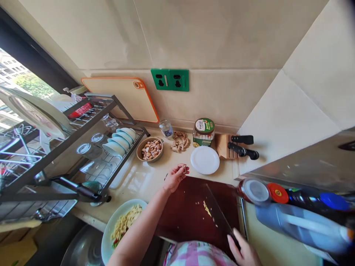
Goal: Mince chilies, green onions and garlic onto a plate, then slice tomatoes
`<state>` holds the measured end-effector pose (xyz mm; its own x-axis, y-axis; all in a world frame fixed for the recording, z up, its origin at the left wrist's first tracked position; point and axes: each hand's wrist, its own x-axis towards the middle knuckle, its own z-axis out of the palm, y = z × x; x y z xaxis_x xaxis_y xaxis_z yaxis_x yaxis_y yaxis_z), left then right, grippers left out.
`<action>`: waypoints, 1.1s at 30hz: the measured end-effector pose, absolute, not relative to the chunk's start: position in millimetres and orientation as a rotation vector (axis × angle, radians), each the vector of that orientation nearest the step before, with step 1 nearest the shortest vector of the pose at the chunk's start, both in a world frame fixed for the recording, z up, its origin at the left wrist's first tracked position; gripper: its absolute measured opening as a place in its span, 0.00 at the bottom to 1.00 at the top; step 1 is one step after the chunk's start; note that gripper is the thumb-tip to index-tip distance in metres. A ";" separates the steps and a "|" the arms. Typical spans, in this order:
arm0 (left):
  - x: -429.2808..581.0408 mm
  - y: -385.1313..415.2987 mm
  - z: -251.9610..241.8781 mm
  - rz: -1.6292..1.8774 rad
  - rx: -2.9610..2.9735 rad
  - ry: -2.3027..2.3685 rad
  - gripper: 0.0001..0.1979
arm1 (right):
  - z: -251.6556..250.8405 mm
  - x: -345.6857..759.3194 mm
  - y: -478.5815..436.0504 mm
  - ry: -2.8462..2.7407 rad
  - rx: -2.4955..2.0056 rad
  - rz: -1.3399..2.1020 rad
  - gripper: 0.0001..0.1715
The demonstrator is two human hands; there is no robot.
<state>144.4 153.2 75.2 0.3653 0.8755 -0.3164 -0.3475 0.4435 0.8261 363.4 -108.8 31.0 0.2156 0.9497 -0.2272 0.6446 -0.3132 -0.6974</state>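
Observation:
My left hand point(176, 177) is raised over the far left edge of the dark red cutting board point(180, 210). Its fingers are pinched together around a small pinkish-brown piece point(184, 168), whose kind I cannot make out. At the board's right side, my right hand point(240, 248) grips the handle of a kitchen knife point(219, 208). The wide blade lies over the board, pointing away from me. Beside the blade are chopped pale-yellow bits point(206, 208). Beyond my left hand, a pile of ginger point(180, 142) lies on the counter, close to a white plate point(205, 160).
A brown bowl of unpeeled cloves point(151, 149) stands near the dish rack point(122, 164). At front left, a pale bowl point(107, 236) holds whitish-yellow pieces. A knife block point(222, 146) and a green-labelled tub point(203, 132) sit by the wall; bottles point(302, 221) line the right.

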 end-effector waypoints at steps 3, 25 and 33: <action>134.1 108.6 77.6 0.924 0.807 0.882 0.12 | 44.1 366.8 -110.0 -1.419 -2.027 0.889 0.28; 146.6 51.4 123.3 0.102 2.069 0.739 0.05 | 68.5 375.3 -113.4 -2.223 -1.859 0.655 0.19; 204.4 60.2 86.7 0.061 2.193 0.770 0.07 | 75.9 380.7 -111.0 -2.404 -1.820 0.403 0.16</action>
